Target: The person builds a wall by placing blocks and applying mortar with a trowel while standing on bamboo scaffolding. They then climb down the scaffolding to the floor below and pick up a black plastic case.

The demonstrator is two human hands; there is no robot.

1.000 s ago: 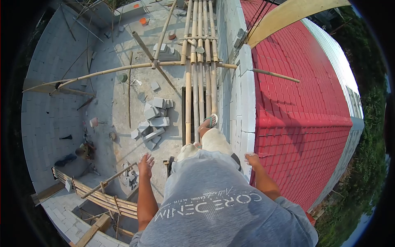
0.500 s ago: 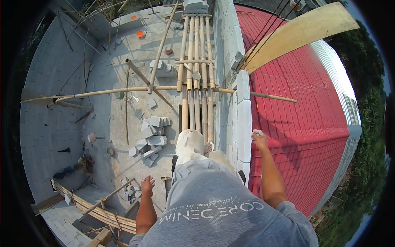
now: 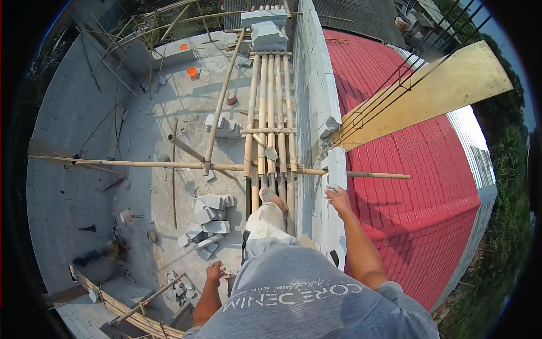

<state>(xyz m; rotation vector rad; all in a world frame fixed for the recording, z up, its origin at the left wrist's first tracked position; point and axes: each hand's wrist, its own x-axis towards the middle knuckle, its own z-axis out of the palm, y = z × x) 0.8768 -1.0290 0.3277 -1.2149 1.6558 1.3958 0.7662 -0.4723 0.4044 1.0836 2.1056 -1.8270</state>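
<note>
One red tiled roof (image 3: 418, 203) fills the right side, dropping away below the block wall (image 3: 316, 96). Concrete floor (image 3: 169, 124) lies far down on the left, closed in by grey block walls. Bamboo walkway (image 3: 271, 90) runs straight ahead, tight against the wall's left face, with gaps between the poles. Long wooden plank (image 3: 435, 90) slants off the wall top out over the roof. Cross pole (image 3: 141, 164) passes under the walkway and through the wall. Pile of loose blocks (image 3: 212, 217) sits on the floor below; a few more blocks (image 3: 265, 31) are stacked at the walkway's far end. Trowel (image 3: 271, 152) lies on the poles just ahead. Sandalled foot (image 3: 271, 198) is planted on the bamboo. Right hand (image 3: 337, 198) is on the wall top, fingers bent over a block edge; clamped or just resting, cannot tell. Left hand (image 3: 214, 272) hangs out in the air over the drop, fingers loose, holding nothing.

Judgement: walking this well means soles across two poles and never in a gap, right hand sliding along the wall for balance, weight leaning wall-side, and stepping over the trowel, not on it
</note>
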